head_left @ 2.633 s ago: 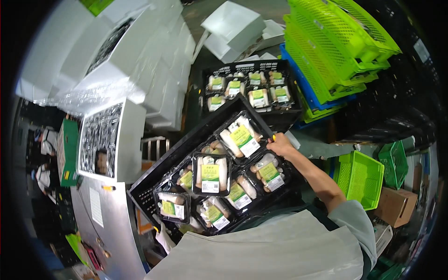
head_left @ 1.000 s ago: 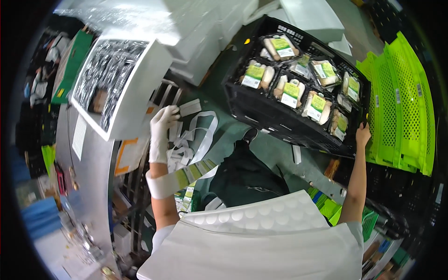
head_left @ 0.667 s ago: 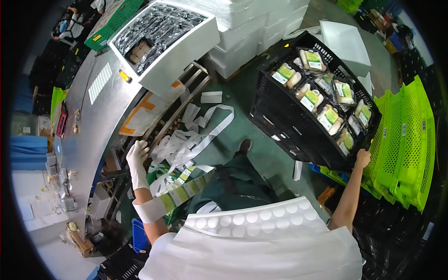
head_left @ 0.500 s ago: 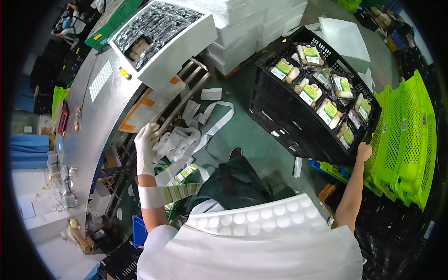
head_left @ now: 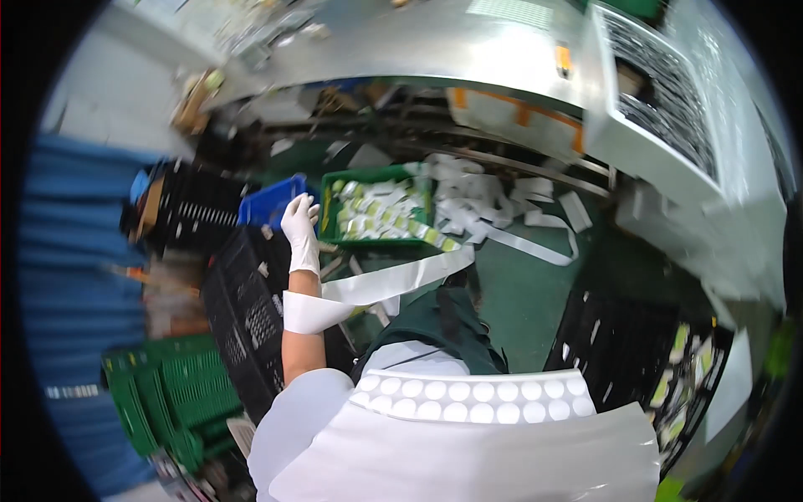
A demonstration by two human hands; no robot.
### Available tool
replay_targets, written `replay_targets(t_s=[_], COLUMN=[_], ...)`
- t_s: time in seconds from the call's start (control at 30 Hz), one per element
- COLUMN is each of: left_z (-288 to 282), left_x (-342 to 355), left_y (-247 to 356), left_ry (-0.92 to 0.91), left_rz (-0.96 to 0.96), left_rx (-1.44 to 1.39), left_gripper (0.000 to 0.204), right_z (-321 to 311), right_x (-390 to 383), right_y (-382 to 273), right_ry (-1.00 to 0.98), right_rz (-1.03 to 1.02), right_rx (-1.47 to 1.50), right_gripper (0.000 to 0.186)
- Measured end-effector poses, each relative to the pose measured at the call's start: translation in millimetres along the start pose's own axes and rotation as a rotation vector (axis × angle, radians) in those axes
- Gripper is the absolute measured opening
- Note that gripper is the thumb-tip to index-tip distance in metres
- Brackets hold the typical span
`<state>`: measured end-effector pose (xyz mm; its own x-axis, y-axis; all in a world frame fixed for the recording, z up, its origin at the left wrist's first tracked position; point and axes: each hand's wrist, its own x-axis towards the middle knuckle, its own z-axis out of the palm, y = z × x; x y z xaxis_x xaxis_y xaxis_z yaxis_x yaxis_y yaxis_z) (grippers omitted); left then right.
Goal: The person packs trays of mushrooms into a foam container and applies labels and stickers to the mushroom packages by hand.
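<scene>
My left hand, in a white glove, is raised at the left with nothing visible in it. Its fingers are loosely bent and slightly apart, near a blue bin. Round my bare left forearm loops a white label strip, which runs right toward a green basket. In that basket lie many green-and-white labels. My right hand is out of view. Across my chest lies a white sheet with rows of round white dots.
A steel table spans the far side, with a white foam box of dark wrapped packs at its right. Tangled white strip litters the floor. A black crate of packs stands right; black crates and green crates stand left.
The view has swung left, so the table is now ahead and the black crate of packs lies at the right edge. My right hand, formerly at that crate's corner, has left the view.
</scene>
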<state>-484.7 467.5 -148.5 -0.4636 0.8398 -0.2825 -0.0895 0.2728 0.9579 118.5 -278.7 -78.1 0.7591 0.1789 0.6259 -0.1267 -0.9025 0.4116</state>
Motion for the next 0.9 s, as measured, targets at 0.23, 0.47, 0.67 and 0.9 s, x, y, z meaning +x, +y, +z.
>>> replay_targets(t_s=[0.23,0.47,0.67,0.9], left_z=[-138,-267,-304,-346], left_x=[-93,-81,-96,-120], left_y=[-11,-73,-100,-98], left_ry=[0.868,0.962,0.991,0.768], left_rz=[0.274,-0.459,-0.469,-0.511], left_rx=[0.54,1.225,1.266,1.275], left_gripper=[0.03,0.064,0.064,0.07], right_z=[10,-156,-203,-258], right_x=[131,69,-11,-66], right_y=[-201,-449,-547,-621], right_ry=[0.014,-0.237,-0.629,-0.958], right_rz=[-0.106,-0.764,-1.065,-1.234], right_rx=[0.787,1.265,1.262,1.131], right_gripper=[0.027,0.031,0.025,0.019])
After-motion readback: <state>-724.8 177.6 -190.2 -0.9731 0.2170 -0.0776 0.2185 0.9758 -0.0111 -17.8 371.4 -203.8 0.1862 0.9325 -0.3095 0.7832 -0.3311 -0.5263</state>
